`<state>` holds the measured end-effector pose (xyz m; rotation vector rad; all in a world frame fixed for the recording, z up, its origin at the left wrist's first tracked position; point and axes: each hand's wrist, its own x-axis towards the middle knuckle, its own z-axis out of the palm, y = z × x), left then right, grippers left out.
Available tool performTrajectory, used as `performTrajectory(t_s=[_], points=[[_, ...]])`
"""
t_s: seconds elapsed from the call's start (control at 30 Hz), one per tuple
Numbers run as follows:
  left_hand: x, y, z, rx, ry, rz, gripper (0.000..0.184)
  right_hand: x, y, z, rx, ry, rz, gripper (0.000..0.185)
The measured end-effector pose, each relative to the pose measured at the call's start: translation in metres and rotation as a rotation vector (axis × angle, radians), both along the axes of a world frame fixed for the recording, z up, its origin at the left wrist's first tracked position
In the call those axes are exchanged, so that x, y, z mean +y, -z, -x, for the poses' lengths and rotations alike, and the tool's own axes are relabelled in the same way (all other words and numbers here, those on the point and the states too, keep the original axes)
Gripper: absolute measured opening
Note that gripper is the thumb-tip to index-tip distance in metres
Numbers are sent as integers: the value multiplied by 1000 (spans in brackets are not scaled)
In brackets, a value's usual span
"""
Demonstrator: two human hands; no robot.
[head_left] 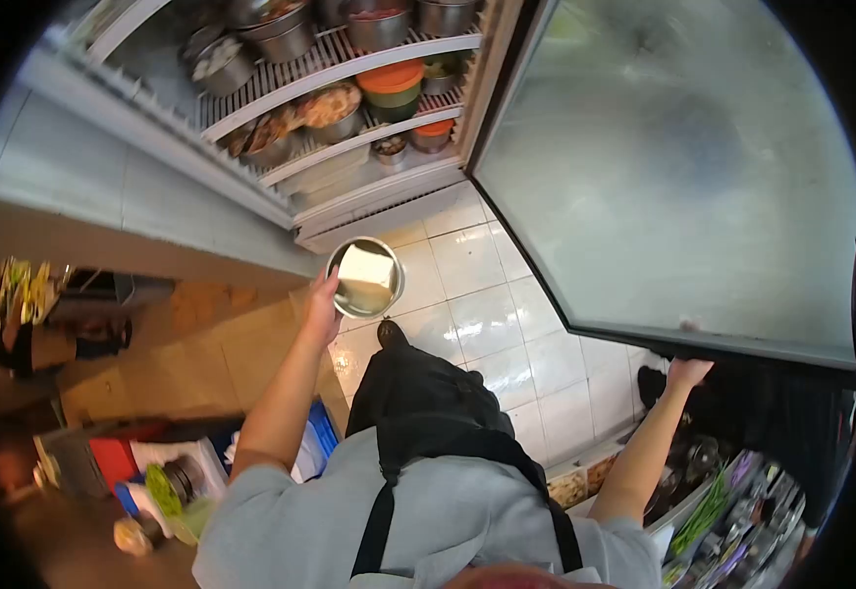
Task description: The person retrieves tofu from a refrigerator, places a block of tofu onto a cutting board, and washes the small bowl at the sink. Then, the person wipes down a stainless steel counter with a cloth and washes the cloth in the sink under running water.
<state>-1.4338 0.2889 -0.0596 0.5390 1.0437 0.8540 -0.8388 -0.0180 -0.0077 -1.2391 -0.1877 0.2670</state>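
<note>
At nine o'clock, a metal bowl [399,279] is gripped by the curled left hand [323,306]. Toward four, a glass door [688,196] is clasped by the closed right hand [689,371].

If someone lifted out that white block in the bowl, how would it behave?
The white block keeps fairly straight edges, so it would probably hold its shape rather than flop. Its smooth-looking surface suggests it could be slippery. Being flat on top, it seems unlikely to roll about in the round bowl.
</note>
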Motion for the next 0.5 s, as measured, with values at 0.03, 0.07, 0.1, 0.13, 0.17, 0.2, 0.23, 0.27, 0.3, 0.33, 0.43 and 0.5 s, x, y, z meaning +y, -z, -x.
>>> performTrajectory(t_s=[0.03,0.07,0.1,0.13,0.17,0.2,0.23,0.27,0.3,0.33,0.43,0.5], points=[[-6,-4,-5,12,-11,2,40,-1,1,-4,-4,-17,21,43],[-16,-5,-6,3,-12,-2,40,-10,7,-9,-21,-78,79,45],[-26,-10,-9,-12,-11,-10,39,-21,11,-12,-21,-103,75,45],[-39,-16,-12,-20,-42,-20,40,-29,15,-16,18,-182,57,45],[-51,-23,-15,-25,-79,-27,40,-32,17,-20,54,-269,43,46],[-65,-28,-15,-25,-93,-39,40,-37,18,-18,36,-360,21,46],[-80,-31,-12,-21,-107,-45,40,-40,20,-15,75,-367,32,46],[-93,-29,-9,16,-148,-64,39,-44,21,-11,47,-458,35,46],[-102,-34,-6,25,-191,-53,39,-41,23,-8,23,-550,45,46],[-116,-38,-4,50,-200,-64,39,-41,29,-3,-72,-589,87,45],[-157,-46,6,78,-257,-40,40,-36,39,16,-106,-695,122,45],[-204,-42,34,96,-253,-94,41,-58,30,67,-176,-767,93,45]])
